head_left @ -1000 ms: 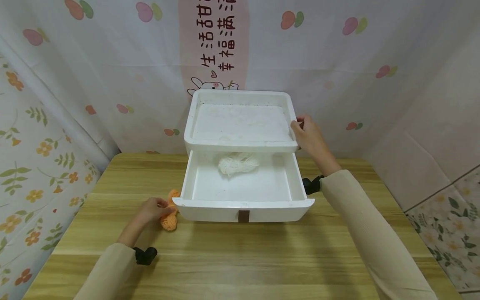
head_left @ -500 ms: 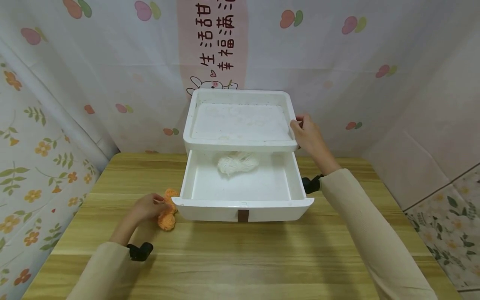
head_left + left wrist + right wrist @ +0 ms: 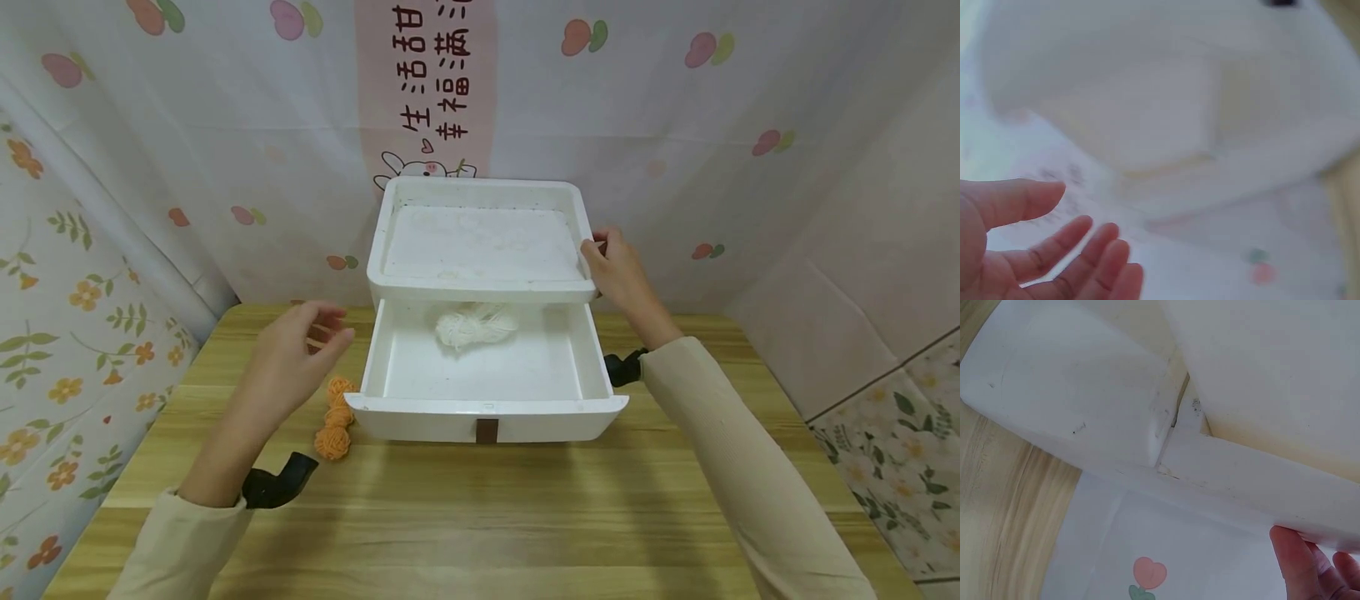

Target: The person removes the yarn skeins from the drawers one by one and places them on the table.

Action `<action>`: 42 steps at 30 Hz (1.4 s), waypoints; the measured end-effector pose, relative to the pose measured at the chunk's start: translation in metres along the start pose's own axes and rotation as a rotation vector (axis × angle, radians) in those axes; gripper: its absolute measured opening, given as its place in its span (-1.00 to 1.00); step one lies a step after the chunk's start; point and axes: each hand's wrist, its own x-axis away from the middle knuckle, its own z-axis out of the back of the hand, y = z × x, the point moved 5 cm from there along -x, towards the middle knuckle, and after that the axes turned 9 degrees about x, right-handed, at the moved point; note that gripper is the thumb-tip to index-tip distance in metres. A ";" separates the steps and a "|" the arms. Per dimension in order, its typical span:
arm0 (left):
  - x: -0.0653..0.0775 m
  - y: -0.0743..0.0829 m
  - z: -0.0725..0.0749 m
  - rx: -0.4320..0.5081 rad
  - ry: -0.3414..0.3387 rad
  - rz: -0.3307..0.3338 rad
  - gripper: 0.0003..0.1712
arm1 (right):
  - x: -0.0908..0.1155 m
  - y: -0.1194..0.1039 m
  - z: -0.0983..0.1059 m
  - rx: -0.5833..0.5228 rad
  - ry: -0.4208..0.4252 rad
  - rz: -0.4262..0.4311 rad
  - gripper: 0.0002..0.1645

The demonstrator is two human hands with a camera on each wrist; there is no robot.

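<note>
A white drawer unit (image 3: 480, 242) stands at the back of the table with its drawer (image 3: 480, 407) pulled out. Inside the drawer lies a bundle of white yarn (image 3: 476, 327). Orange yarn (image 3: 333, 421) rests in rounded lumps on the table, by the drawer's left front corner. My left hand (image 3: 292, 358) is raised to the left of the unit, holding nothing; its fingers are spread and gently bent in the left wrist view (image 3: 1079, 250). My right hand (image 3: 618, 267) grips the unit's top right edge, and its fingertips meet that edge in the right wrist view.
The unit's top forms a shallow tray with a raised rim (image 3: 480, 293). A printed curtain (image 3: 675, 125) hangs close behind it, and a floral cloth (image 3: 67, 350) borders the left side. Wooden tabletop (image 3: 480, 517) stretches in front of the drawer.
My left hand has let go of the orange yarn and risen up and forward. The yarn stays beside the drawer, shifted slightly left. My right hand keeps its place on the unit.
</note>
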 end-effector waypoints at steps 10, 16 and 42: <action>-0.011 0.065 -0.032 -0.042 -0.149 -0.180 -0.70 | 0.001 0.001 0.000 0.002 -0.020 -0.011 -0.36; -0.023 0.068 -0.057 -0.130 -0.294 -0.187 -0.59 | 0.001 0.001 -0.001 0.002 -0.012 -0.013 -0.36; -0.031 0.069 -0.075 -0.292 -0.570 -0.158 -0.28 | 0.002 -0.001 -0.001 -0.013 -0.010 -0.022 -0.36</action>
